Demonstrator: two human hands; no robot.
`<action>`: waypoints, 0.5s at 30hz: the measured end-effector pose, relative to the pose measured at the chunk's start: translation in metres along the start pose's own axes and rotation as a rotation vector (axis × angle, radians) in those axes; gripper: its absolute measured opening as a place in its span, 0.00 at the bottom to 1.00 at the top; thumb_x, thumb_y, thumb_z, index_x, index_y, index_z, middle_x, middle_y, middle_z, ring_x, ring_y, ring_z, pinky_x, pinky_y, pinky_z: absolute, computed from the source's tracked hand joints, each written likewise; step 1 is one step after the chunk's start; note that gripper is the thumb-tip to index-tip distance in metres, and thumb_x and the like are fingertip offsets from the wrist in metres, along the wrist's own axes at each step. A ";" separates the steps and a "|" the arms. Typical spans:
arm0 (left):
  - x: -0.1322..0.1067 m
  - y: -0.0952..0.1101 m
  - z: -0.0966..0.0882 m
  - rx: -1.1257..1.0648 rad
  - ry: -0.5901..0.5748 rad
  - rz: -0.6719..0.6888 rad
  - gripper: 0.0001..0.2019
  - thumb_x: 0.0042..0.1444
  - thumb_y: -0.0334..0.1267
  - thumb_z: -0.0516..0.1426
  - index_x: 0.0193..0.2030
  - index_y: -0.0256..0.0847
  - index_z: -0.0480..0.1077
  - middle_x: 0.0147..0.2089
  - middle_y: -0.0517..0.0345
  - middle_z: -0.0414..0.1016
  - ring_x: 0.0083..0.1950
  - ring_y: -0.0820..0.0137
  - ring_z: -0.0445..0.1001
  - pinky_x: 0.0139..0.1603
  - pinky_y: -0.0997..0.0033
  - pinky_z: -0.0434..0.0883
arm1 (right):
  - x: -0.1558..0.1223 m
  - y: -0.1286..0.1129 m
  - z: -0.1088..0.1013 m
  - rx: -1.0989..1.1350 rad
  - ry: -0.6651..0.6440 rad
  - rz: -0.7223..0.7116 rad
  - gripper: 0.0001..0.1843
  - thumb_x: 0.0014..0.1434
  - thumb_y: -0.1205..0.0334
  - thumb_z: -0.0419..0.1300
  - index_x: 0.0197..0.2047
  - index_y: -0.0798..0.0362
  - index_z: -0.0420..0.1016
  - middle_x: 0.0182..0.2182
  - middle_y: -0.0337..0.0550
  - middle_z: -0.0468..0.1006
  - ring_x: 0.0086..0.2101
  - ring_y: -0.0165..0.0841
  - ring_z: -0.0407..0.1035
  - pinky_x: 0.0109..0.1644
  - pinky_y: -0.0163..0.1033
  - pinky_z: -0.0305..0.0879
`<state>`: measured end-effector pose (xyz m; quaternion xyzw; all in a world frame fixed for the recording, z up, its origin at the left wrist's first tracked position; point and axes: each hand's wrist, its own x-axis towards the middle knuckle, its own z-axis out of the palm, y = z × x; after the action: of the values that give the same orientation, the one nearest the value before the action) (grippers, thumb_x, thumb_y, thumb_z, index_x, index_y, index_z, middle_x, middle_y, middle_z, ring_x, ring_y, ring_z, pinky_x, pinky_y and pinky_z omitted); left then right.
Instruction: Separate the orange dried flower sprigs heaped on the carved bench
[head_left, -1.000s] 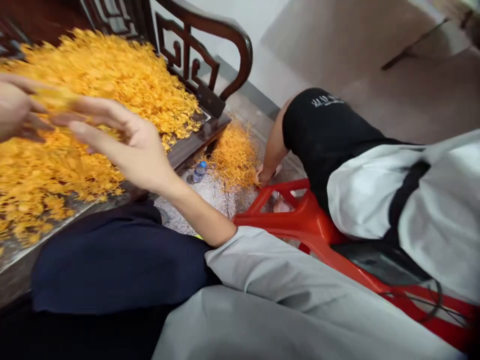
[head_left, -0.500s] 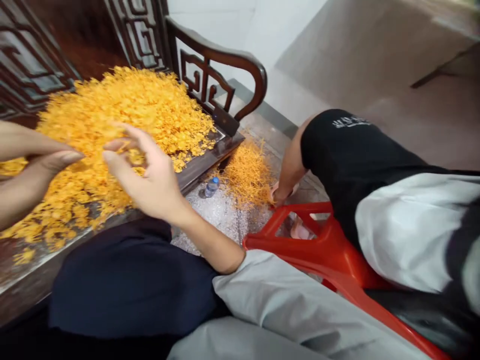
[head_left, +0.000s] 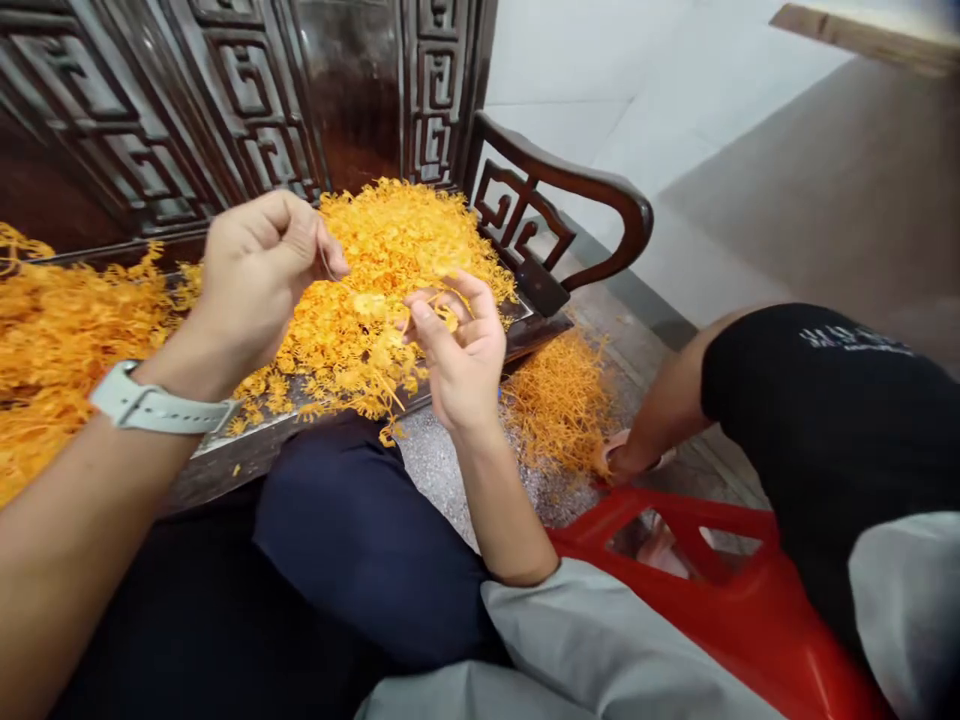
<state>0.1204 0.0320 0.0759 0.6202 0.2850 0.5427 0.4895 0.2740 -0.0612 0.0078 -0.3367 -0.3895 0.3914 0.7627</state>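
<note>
We're at a dark wooden bench, its carved back standing along the far side and a curved armrest closing the right end against a pale wall. A yellow pile spreads over the seat at that end, and a deeper orange pile sits off to the left.

Here come the hands — both up in front of the piles, a gap between them. The left hand, watch at the wrist, has its fingers folded in and thumb pressed to them; whether it grips anything is too small to tell. The right hand pinches a yellow piece between thumb and fingers, right by the pile.

Now the edges: the seat's front lip runs diagonally just behind the navy-clad knee, with yellow bits spilling to it. Past the lip, a strip of speckled floor opens under the right wrist, bounded by an orange heap and a red chair. Tight on that side — another person's leg comes down beside the heap.
</note>
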 end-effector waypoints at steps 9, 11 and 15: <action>0.027 0.044 -0.128 -0.183 0.238 -0.026 0.11 0.65 0.44 0.66 0.39 0.47 0.68 0.26 0.75 0.68 0.31 0.82 0.65 0.31 0.85 0.69 | 0.009 0.000 -0.010 0.009 0.165 -0.005 0.22 0.52 0.60 0.77 0.47 0.43 0.74 0.39 0.36 0.78 0.35 0.30 0.75 0.36 0.34 0.76; 0.038 0.029 -0.171 -0.071 0.387 -0.052 0.26 0.59 0.58 0.66 0.33 0.44 0.56 0.18 0.70 0.43 0.21 0.76 0.48 0.18 0.76 0.55 | 0.013 -0.004 -0.018 0.033 0.233 -0.019 0.20 0.52 0.61 0.75 0.46 0.44 0.74 0.38 0.36 0.77 0.35 0.29 0.75 0.36 0.34 0.75; 0.038 0.019 -0.212 0.579 0.448 -0.026 0.42 0.57 0.81 0.46 0.30 0.39 0.36 0.13 0.67 0.25 0.15 0.75 0.33 0.17 0.71 0.44 | 0.025 -0.021 -0.041 0.225 0.369 -0.040 0.16 0.51 0.65 0.71 0.42 0.48 0.72 0.35 0.35 0.75 0.32 0.25 0.72 0.34 0.29 0.71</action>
<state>-0.0759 0.1224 0.0943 0.5950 0.5349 0.5556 0.2261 0.3261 -0.0582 0.0140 -0.3074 -0.2036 0.3487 0.8616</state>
